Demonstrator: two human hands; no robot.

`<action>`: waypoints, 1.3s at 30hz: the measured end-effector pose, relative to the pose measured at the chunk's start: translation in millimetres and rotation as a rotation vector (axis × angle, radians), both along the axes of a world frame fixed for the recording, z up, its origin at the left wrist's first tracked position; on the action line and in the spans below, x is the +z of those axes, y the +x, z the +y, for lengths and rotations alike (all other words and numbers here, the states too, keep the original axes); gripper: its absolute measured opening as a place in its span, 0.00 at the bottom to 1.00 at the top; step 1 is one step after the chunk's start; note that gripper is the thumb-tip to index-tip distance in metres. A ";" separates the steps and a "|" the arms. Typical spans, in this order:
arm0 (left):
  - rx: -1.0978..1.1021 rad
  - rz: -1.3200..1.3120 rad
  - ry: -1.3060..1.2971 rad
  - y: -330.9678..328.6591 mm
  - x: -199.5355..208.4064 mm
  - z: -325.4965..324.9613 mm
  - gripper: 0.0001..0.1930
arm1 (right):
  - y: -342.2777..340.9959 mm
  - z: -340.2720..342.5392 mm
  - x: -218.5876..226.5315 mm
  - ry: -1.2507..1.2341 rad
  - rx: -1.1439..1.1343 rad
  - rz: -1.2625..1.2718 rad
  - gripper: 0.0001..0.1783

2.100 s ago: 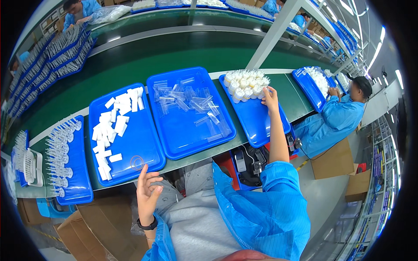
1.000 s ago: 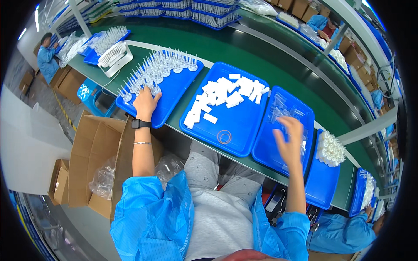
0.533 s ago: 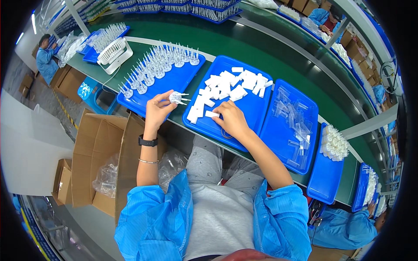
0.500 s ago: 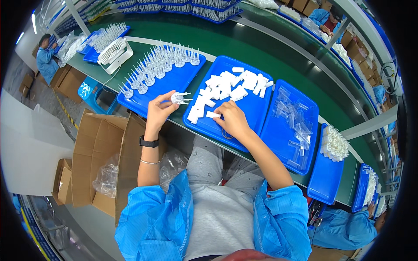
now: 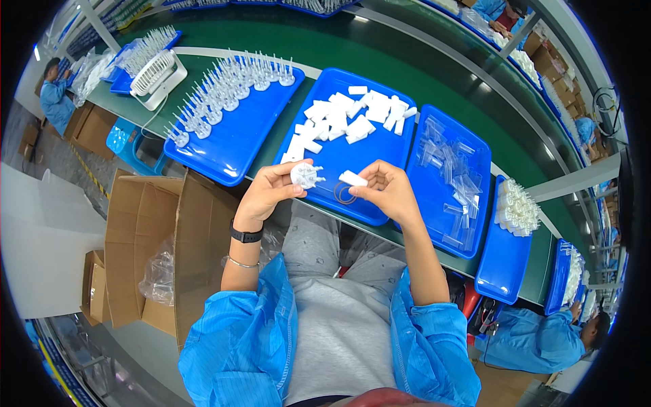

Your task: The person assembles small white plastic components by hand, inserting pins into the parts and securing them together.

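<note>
Pronged disc [image 5: 304, 176]: one, above near left corner of blue tray [image 5: 369, 152]; left hand's [image 5: 269, 193] fingers pinched on its rim, prongs facing right. White block [image 5: 353, 178]: one, clamped between thumb and fingers of right hand [image 5: 392, 192], near prongs, seemingly apart. Probably best: steady rim grip, prongs clear of fingertips, block held lightly, level. Counts: standing pronged pieces [image 5: 231, 105], many, overlapping, uncountable; loose blocks [image 5: 336, 122], heaped, likewise; clear tubes [image 5: 464, 186], likewise; trays in nearest row, four.
</note>
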State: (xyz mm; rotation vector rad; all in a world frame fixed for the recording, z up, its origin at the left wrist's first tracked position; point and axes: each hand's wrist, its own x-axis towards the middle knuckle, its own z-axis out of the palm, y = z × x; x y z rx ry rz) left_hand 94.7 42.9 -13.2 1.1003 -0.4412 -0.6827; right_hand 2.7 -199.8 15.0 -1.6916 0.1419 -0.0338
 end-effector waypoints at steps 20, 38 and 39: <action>0.188 0.146 -0.312 -44.9 -35.2 -17.3 0.29 | -38.5 7.8 -9.7 0.242 -0.088 -0.216 0.11; 0.222 0.099 -0.282 -46.8 -38.7 -16.0 0.20 | -50.2 5.3 37.0 -0.525 -0.166 -0.506 0.10; 0.220 0.091 -0.288 -46.7 -39.4 -16.0 0.20 | -50.2 5.1 38.3 -0.583 -0.162 -0.530 0.10</action>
